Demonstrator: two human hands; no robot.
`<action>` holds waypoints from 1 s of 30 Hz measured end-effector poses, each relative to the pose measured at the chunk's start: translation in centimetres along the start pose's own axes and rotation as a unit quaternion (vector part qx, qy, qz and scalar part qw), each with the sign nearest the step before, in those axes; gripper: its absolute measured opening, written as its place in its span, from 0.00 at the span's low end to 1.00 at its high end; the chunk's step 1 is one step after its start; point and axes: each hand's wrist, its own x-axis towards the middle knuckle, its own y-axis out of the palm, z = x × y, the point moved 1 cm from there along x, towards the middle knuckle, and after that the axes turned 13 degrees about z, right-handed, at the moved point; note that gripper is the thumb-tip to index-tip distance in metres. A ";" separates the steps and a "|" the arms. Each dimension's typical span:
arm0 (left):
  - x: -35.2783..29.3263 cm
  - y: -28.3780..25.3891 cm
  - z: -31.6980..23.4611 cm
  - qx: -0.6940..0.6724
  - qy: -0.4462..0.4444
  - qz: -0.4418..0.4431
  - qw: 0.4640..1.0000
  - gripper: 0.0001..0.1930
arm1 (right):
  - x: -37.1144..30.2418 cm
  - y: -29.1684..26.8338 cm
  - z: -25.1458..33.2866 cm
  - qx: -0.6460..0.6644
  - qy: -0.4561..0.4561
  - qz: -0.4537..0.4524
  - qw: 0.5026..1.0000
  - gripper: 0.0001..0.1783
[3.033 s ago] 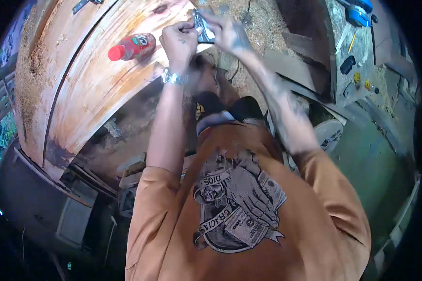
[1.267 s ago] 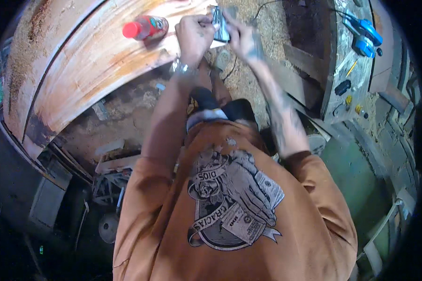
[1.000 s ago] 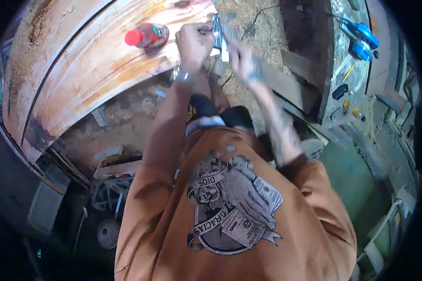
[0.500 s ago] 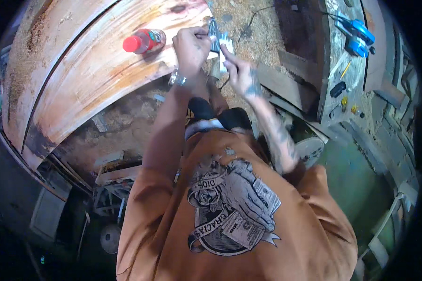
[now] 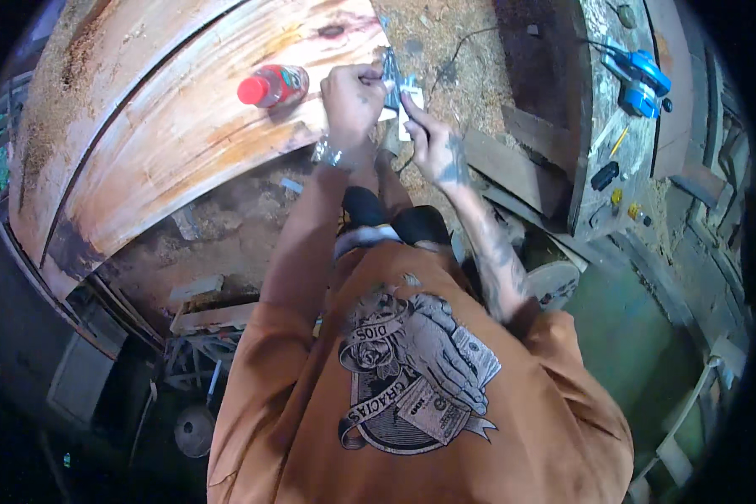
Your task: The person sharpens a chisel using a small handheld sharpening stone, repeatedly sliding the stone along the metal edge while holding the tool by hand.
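Observation:
My left hand [image 5: 351,102] is closed over the end of the wooden slab, its fingers pinching a small dark, shiny flat piece [image 5: 391,77], perhaps a packet. Right beside it, my right hand [image 5: 433,149] grips a white flat piece [image 5: 406,124] with some blue at its top, fingers bent and thumb against it. The two pieces touch or overlap; which, I cannot tell. To the left of my left hand, a clear bottle [image 5: 287,85] with a red cap and red label lies or leans on the streaked wooden slab [image 5: 193,118].
At the right, a weathered bench [image 5: 601,126] bears a blue power tool [image 5: 640,77], a yellow pencil [image 5: 619,140] and a small black object [image 5: 605,175]. Sawdust and wood scraps cover the ground beyond my hands. Loose boards [image 5: 521,172] lie between me and the bench.
The whole view has shifted slightly, so the slab and bottle appear lower and farther right. Both hands keep their grips on the two pieces, with the right fingers slightly repositioned.

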 end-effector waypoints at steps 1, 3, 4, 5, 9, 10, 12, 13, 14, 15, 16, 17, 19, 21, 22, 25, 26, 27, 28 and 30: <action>0.0 0.0 -0.8 -0.001 -0.011 0.013 1.000 0.14 | 0.6 -0.4 -0.7 0.017 0.039 0.027 0.999 0.22; -0.3 -0.1 -0.9 0.019 -0.008 0.012 1.000 0.14 | 5.3 -1.3 -1.0 0.012 0.001 -0.001 1.000 0.22; -0.3 0.0 -1.2 0.037 -0.005 0.009 0.999 0.14 | 6.8 -1.9 -1.0 0.005 -0.038 -0.027 0.999 0.22; -0.4 -0.8 -1.4 0.017 -0.037 0.030 0.999 0.14 | 5.8 -1.3 -0.5 0.010 0.023 0.014 1.000 0.22; -0.4 -0.2 -0.9 -0.016 0.008 -0.005 1.000 0.09 | 1.8 -0.8 -1.1 0.009 0.022 0.034 0.999 0.23; -0.6 -0.3 -1.6 -0.008 -0.009 0.007 1.000 0.09 | 3.9 -1.1 -1.9 0.017 0.049 0.050 0.997 0.24; -0.3 0.3 -0.9 0.013 0.038 -0.029 0.999 0.09 | 5.3 -1.3 -1.3 0.022 -0.010 -0.015 1.000 0.24; -0.4 0.1 -1.1 -0.013 -0.033 -0.004 0.999 0.09 | 3.8 -1.1 -1.2 0.019 0.024 0.021 0.999 0.23; -0.4 -0.2 -0.6 0.004 -0.020 -0.010 1.000 0.08 | 1.6 -0.5 -0.6 0.017 0.054 0.059 0.997 0.22; -0.1 -0.3 -0.4 -0.001 -0.010 -0.018 1.000 0.08 | 0.3 0.2 -0.5 0.025 0.006 0.023 0.999 0.22; -0.2 -0.1 -0.3 -0.009 -0.002 -0.023 1.000 0.08 | 1.5 -0.2 -0.6 0.024 0.008 0.024 0.999 0.22; -0.4 -0.3 -0.7 -0.014 -0.002 -0.017 1.000 0.08 | 3.7 -0.8 -0.7 0.022 0.036 0.030 0.999 0.22; -0.1 0.3 -1.6 -0.004 0.022 -0.018 1.000 0.09 | 6.6 -2.2 -0.8 0.019 0.006 -0.009 1.000 0.24; -0.5 -0.4 -0.5 0.000 0.008 -0.021 1.000 0.09 | 3.2 -1.3 0.5 0.019 0.037 0.040 0.998 0.22; -0.5 -0.5 -0.3 -0.002 -0.001 -0.020 1.000 0.09 | 1.6 -1.0 0.6 0.012 0.070 0.085 0.994 0.21; -0.1 0.1 -0.6 0.000 0.009 -0.015 1.000 0.09 | 4.3 -0.3 -1.4 0.040 -0.038 -0.035 0.998 0.23; -0.2 0.5 -0.7 -0.004 0.014 -0.013 1.000 0.10 | 5.5 -1.1 -1.6 0.026 -0.056 -0.065 0.996 0.25; -0.1 0.8 -0.2 0.016 0.017 -0.020 1.000 0.11 | 6.2 -1.6 -1.3 0.004 0.007 -0.025 1.000 0.24; -0.6 0.2 -0.7 -0.001 0.023 0.005 1.000 0.10 | 5.2 -1.4 -1.5 0.004 0.003 -0.033 0.999 0.24; -0.8 -0.3 -0.1 -0.009 0.009 -0.015 1.000 0.10 | 0.8 0.7 -1.8 -0.007 0.013 0.027 1.000 0.21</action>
